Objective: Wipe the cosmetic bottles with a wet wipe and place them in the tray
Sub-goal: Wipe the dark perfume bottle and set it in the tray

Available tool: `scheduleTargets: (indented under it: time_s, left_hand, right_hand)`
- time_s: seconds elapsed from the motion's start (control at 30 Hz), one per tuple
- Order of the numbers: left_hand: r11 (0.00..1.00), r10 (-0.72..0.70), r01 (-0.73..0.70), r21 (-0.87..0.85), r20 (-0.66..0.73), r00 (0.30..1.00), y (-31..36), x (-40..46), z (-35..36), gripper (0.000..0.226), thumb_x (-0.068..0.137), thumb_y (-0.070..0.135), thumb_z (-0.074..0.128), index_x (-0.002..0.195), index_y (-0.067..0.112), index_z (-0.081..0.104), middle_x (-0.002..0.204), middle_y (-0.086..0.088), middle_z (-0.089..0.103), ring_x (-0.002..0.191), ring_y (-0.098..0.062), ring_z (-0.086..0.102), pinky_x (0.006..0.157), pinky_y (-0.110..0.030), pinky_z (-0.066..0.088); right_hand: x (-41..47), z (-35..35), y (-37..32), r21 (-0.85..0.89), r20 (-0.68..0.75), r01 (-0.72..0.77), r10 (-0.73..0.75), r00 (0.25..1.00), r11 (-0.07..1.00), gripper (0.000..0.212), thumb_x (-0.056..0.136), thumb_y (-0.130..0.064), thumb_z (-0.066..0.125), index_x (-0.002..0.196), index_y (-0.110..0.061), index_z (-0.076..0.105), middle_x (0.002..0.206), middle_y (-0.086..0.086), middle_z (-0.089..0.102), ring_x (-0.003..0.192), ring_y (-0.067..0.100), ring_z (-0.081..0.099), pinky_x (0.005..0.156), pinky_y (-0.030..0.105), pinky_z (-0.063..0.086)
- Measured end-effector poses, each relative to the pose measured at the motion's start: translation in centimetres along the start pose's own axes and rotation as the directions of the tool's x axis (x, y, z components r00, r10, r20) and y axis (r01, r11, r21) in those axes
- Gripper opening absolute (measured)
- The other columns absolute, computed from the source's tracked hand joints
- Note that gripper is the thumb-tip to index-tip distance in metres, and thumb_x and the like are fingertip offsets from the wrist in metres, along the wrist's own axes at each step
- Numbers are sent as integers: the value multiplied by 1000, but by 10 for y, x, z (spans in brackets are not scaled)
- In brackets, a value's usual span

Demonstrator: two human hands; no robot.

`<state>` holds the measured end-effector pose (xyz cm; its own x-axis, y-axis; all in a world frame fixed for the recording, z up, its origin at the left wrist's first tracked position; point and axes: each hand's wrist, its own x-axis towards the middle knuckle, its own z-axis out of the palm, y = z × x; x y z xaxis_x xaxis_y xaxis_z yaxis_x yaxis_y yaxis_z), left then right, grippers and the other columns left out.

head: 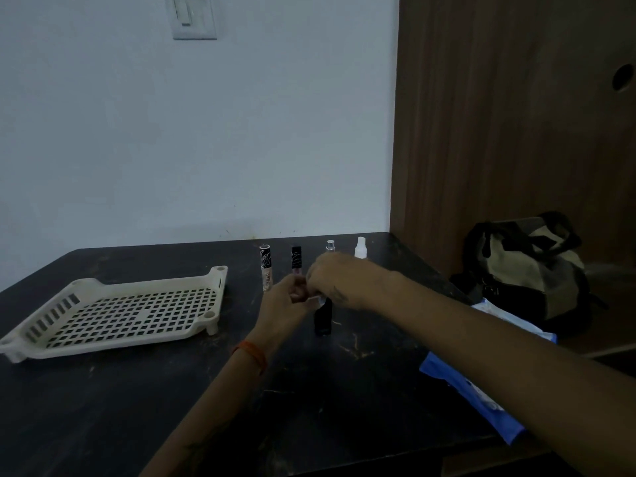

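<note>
The black bottle (323, 318), a slim dark rectangular piece, stands upright on the dark, scuffed table (137, 407), directly beneath the fingers of both hands. Its top is covered by the right hand (339, 278), whose fingers are curled downward around it; a small pale scrap, apparently the wet wipe (317, 300), is seen at the fingertips, though its shape cannot be made out. The left hand (287, 299) is raised just left of the bottle, its fingers bent toward the same spot; whether they pinch the wipe or the bottle cannot be told. An orange thread band (253, 356) is worn on the left wrist.

Beyond the fingers, four more bottles are lined up upright: a patterned-cap tube with pale contents (265, 266), a black-capped tube with a pinkish body (296, 261), a clear-capped bottle (330, 246) mostly hidden behind the right hand, and a white spray bottle (360, 247).

Well to the left of the fingers lies the tray (113, 349), cream plastic with a perforated grid floor, slotted side wall and short corner legs; nothing is held in it.

To the right of the fingers, under the right forearm, a blue wipe packet (464, 387) lies at the table edge. Farther right a black and beige bag (530, 266) sits against a brown wooden panel (516, 115). A wall switch (192, 15) is mounted on the pale wall above.
</note>
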<state>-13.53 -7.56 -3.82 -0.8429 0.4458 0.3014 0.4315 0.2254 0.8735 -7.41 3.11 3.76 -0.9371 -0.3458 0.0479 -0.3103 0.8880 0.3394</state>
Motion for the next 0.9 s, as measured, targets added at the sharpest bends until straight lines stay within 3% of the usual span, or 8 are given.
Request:
scheduleTargets:
  time_s: [0.2,0.33,0.4,0.5,0.57,0.63,0.83,0.9]
  left_hand:
    - [1000,6,-7,18,18,1000,2,2,0,35,71,2,69,84,29,51,82,10,62,76,0,57,58,-10,40]
    - [998,-12,12,-66,6,1000,-1,2,3,34,72,2,72,99,15,56,84,3,62,80,-11,59,66,-16,45]
    - [998,-9,10,-66,11,1000,-1,2,4,33,74,4,72,100,16,55,81,4,59,76,-6,57,66,-15,46]
    - [997,-3,4,-75,7,1000,-1,2,5,32,75,5,72,102,13,55,77,2,59,72,-6,56,68,-14,47]
    - [998,2,-2,-64,3,1000,-1,2,5,31,76,5,71,102,12,56,82,-1,61,76,-8,57,69,-15,47]
    - [999,7,-7,-54,8,1000,-1,1,5,30,76,7,72,102,12,57,86,-3,62,81,-10,57,71,-17,47]
    - [1000,28,-28,0,2,1000,-2,1,4,32,77,9,71,106,11,57,79,5,62,74,-2,57,61,-8,46]
    - [1000,22,-22,-7,-2,1000,-2,2,5,33,76,9,72,105,11,57,79,4,63,75,-3,58,65,-11,46]
  right_hand:
    - [16,-4,-5,-210,84,33,-16,996,977,23,93,-19,48,103,-4,62,106,8,61,93,18,44,72,29,38]
    - [23,-9,5,92,164,-206,189,968,974,25,88,-15,49,69,-5,60,71,7,56,68,20,49,60,28,42]
    - [19,-6,18,379,178,-350,304,936,857,32,85,-7,46,53,-2,50,59,10,49,58,22,45,53,26,37]
    - [4,6,31,786,210,-387,381,901,482,19,83,4,47,69,10,58,70,18,52,61,23,50,58,31,42]
    - [-8,13,28,905,242,-361,426,872,225,15,85,9,48,79,12,61,70,17,56,56,19,58,50,19,49]
    - [-16,23,18,937,241,-336,526,816,92,11,84,8,55,89,14,63,70,12,59,49,12,60,39,11,44]
    - [-30,35,-1,986,161,-145,701,695,-83,8,75,4,69,83,2,68,85,12,68,54,12,65,50,20,56]
    - [-29,39,-4,987,-9,-123,797,604,105,8,75,-1,72,82,-3,70,89,12,71,60,10,64,58,18,56]
